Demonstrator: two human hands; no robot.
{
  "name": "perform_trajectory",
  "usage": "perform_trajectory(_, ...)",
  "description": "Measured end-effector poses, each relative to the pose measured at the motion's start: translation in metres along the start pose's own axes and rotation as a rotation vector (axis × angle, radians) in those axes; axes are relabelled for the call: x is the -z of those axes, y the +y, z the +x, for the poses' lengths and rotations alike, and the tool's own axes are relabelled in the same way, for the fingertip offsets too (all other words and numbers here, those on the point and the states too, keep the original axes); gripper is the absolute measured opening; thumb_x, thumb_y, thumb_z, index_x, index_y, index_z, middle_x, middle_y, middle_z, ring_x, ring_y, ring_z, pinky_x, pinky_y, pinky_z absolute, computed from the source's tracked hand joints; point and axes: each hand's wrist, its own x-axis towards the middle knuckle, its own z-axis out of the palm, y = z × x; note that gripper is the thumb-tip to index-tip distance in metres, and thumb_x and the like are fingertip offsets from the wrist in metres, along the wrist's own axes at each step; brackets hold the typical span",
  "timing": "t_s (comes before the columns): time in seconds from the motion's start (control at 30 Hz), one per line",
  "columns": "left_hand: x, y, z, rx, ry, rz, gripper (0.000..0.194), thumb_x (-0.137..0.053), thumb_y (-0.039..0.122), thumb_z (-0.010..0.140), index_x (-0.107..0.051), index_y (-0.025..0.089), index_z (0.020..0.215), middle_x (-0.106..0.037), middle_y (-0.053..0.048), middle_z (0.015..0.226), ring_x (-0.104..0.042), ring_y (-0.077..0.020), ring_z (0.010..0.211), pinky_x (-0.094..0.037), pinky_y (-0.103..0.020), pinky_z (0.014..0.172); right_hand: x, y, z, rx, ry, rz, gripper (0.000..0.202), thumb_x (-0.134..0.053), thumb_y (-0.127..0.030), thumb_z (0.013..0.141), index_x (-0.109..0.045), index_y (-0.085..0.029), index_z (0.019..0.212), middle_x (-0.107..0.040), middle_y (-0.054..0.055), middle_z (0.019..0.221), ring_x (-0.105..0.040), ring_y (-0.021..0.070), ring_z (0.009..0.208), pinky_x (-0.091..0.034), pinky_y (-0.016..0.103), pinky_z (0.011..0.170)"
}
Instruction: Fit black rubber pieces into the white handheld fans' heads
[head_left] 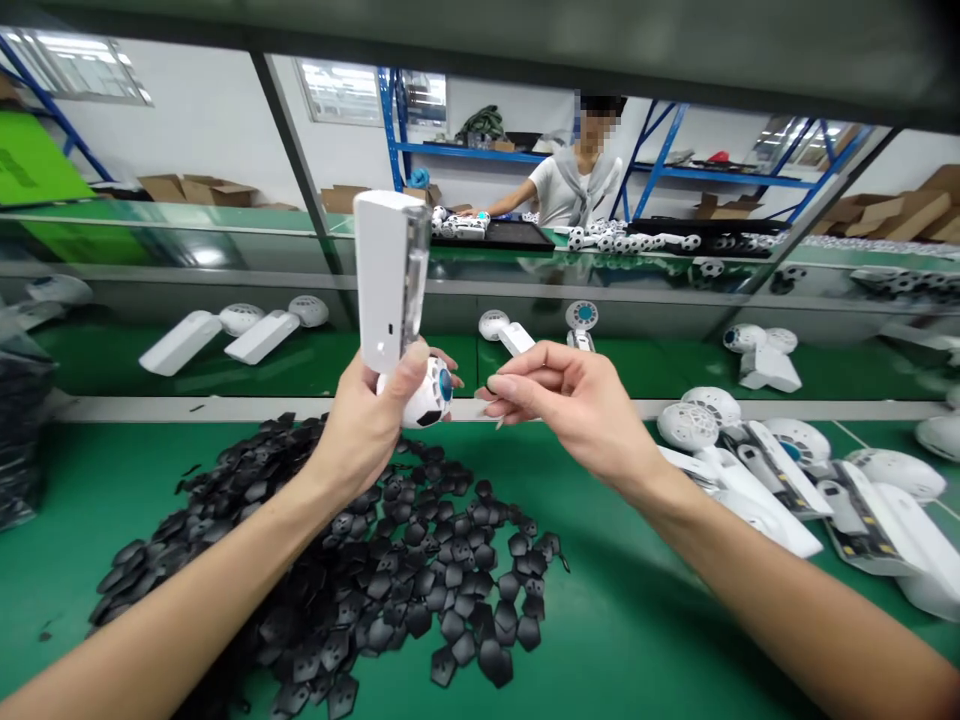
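Observation:
My left hand [375, 410] is wrapped round the ball-shaped end of a white device, its long white body [382, 285] standing upright above my thumb. The ball end [429, 408] has a blue round centre and a black patch on its white shell. Just to its right, my right hand [566, 400] is closed in a pinch, with a small dark piece [492, 383] showing at the fingertips; its full shape is hidden. Beneath both hands spreads a heap of black pentagon pieces [450, 570] on the green table [615, 620].
Several white devices [795, 480] lie piled at the right. More white devices [259, 335] rest on the green strip behind the table's pale edge [247, 408]. A dark plastic bag [19, 420] stands at far left. Across the bench a person [577, 185] works beside black trays [517, 236].

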Motion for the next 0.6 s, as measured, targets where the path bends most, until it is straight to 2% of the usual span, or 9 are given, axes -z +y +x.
perform_trajectory(0.1, 0.003, -0.007, -0.004, -0.147, -0.067, 0.139, 0.066, -0.079, 0.082, 0.083, -0.072, 0.019, 0.102, -0.073, -0.009, 0.097, -0.070, -0.0209, 0.081, -0.058, -0.030, 0.067, -0.007, -0.004, -0.004, -0.122, -0.024, 0.144, 0.046, -0.100, -0.054, 0.072, -0.074, -0.018, 0.084, -0.082, 0.005, 0.081, -0.082, 0.0213, 0.080, -0.066, 0.030, 0.071)
perform_trajectory(0.2, 0.006, -0.009, -0.008, -0.241, -0.071, 0.269, 0.067, -0.075, 0.084, 0.084, -0.074, 0.020, 0.101, -0.072, -0.007, 0.094, -0.065, -0.0200, 0.077, -0.051, -0.031, 0.064, -0.012, -0.001, -0.007, -0.130, -0.049, 0.147, 0.044, -0.100, -0.053, 0.071, -0.075, -0.019, 0.082, -0.078, 0.002, 0.081, -0.076, 0.0174, 0.078, -0.060, 0.025, 0.064)
perform_trajectory(0.37, 0.002, -0.006, -0.014, -0.300, -0.039, 0.382, 0.068, -0.062, 0.089, 0.089, -0.068, 0.022, 0.100, -0.065, -0.005, 0.090, -0.057, -0.0211, 0.077, -0.044, -0.033, 0.064, -0.022, 0.008, -0.009, -0.086, -0.016, 0.089, 0.043, -0.096, -0.052, 0.075, -0.068, -0.020, 0.076, -0.065, -0.003, 0.072, -0.055, 0.0118, 0.066, -0.048, 0.023, 0.054)
perform_trajectory(0.47, -0.002, -0.003, -0.018, -0.327, -0.017, 0.481, 0.068, -0.056, 0.090, 0.092, -0.066, 0.023, 0.095, -0.058, -0.003, 0.081, -0.049, -0.0191, 0.069, -0.039, -0.032, 0.058, -0.028, 0.013, -0.011, -0.081, -0.027, 0.101, 0.045, -0.094, -0.054, 0.077, -0.064, -0.021, 0.076, -0.065, -0.002, 0.074, -0.056, 0.0127, 0.068, -0.047, 0.024, 0.056)
perform_trajectory(0.6, -0.006, 0.002, -0.021, -0.334, 0.016, 0.578, 0.065, -0.058, 0.088, 0.092, -0.065, 0.024, 0.090, -0.059, -0.002, 0.077, -0.047, -0.0182, 0.064, -0.036, -0.032, 0.056, -0.033, 0.017, -0.014, -0.118, 0.003, 0.108, 0.046, -0.097, -0.051, 0.075, -0.063, -0.021, 0.074, -0.067, -0.002, 0.073, -0.060, 0.0139, 0.069, -0.049, 0.024, 0.056)
